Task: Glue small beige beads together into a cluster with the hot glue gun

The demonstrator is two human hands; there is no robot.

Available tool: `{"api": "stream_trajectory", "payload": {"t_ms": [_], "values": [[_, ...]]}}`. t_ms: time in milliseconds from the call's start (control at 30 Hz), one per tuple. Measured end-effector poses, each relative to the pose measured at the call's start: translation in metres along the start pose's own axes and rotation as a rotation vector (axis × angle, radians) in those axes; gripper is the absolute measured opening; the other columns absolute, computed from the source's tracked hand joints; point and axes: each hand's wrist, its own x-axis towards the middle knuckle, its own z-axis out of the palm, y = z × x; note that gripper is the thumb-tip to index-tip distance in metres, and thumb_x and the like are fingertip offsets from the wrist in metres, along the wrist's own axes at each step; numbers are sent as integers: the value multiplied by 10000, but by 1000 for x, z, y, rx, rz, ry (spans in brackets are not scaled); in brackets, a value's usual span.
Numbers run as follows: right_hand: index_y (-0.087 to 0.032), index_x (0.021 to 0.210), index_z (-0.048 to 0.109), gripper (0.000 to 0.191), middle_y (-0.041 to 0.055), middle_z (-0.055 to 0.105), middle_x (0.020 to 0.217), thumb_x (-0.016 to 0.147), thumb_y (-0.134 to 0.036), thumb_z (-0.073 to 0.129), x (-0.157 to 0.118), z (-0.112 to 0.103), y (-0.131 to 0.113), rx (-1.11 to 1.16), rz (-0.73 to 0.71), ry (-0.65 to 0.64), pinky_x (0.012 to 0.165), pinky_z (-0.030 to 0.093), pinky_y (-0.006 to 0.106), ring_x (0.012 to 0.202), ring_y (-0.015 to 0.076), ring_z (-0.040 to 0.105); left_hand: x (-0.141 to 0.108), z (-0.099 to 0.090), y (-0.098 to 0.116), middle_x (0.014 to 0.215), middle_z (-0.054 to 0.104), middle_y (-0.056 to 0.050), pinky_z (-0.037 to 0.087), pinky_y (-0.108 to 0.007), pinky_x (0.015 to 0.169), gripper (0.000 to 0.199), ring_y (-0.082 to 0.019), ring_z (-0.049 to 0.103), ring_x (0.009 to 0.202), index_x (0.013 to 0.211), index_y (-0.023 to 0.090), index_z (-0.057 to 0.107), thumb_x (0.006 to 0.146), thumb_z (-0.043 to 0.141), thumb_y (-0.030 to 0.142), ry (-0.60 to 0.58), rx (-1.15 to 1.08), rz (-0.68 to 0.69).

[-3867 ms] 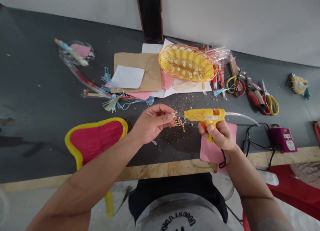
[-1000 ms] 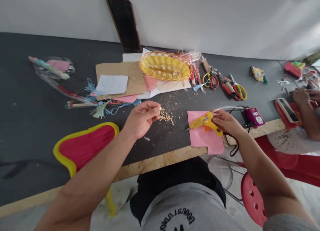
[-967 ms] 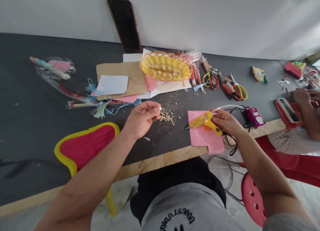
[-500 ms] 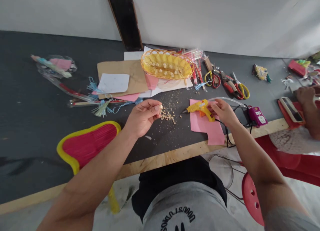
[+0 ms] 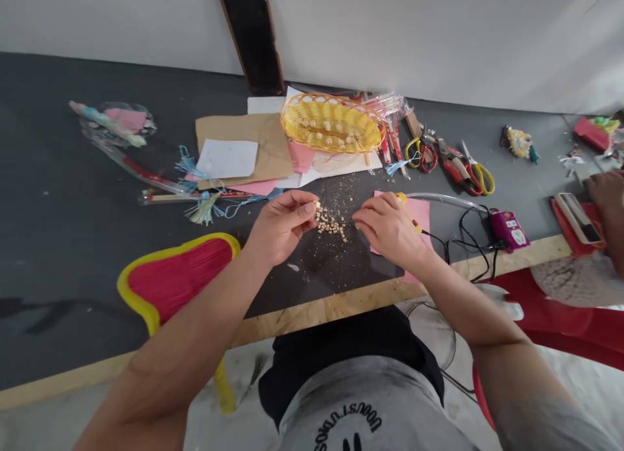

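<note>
My left hand (image 5: pixel 287 225) pinches a small pale piece (image 5: pixel 316 205) between thumb and fingertips, at the left edge of a pile of small beige bits (image 5: pixel 332 226) on the dark table. My right hand (image 5: pixel 387 229) is to the right of the pile, fingers bent and slightly apart, with nothing visible in it. It covers most of the yellow glue gun (image 5: pixel 402 197), which lies on pink paper (image 5: pixel 420 212). Behind the pile, a yellow woven basket (image 5: pixel 292 121) holds several small pale clusters (image 5: pixel 327 140).
Scissors (image 5: pixel 482 178) and pliers (image 5: pixel 453 168) lie at the back right, near a purple power block (image 5: pixel 509 230) with black cables. A phone (image 5: pixel 253 38) leans on the wall. A red and yellow fan-shaped object (image 5: pixel 178 275) is at the left. Another person's hand (image 5: pixel 607 194) is far right.
My right hand has moved left from the glue gun's handle toward the pile, letting the gun go. My left hand still pinches the small piece.
</note>
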Motion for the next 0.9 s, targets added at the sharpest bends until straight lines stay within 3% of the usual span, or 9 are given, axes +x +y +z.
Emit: {"api": "stream_trajectory", "payload": {"t_ms": [300,567,667,800,900], "values": [[-248,988,769,246,86,713,1102,1017,-267,526,30,25,-6,-176,40,-164,871,320,448,1083,301,441,-2,1,-1,709,696,24,546,-179,575,269,-66,597,592,780,201,766,594,950,264,9,-12,-19],[-228,899,761,201,84,730,1054,985,-249,580,30,30,-16,-163,55,-171,896,307,474,1059,301,489,-1,2,-2,694,701,21,546,-161,573,290,-64,602,594,776,198,778,564,962,271,11,-19,-19],[-196,893,715,187,89,739,1034,989,-218,556,28,23,-19,-60,79,-43,894,368,446,1015,280,544,-2,1,-2,717,733,8,550,-162,572,284,-66,615,590,782,195,776,578,959,272,6,-20,-24],[-193,954,645,143,56,738,952,994,-158,512,23,16,-25,283,70,248,820,475,344,888,200,620,-3,1,-4,732,759,-1,561,-169,585,295,-81,655,614,783,197,779,576,966,292,-16,-9,-45],[-219,959,621,114,31,729,926,1002,-190,520,20,19,-32,451,72,381,768,506,317,851,174,649,-4,2,-4,717,753,4,554,-170,580,293,-82,656,609,778,196,788,571,969,299,-31,17,-41]]}}
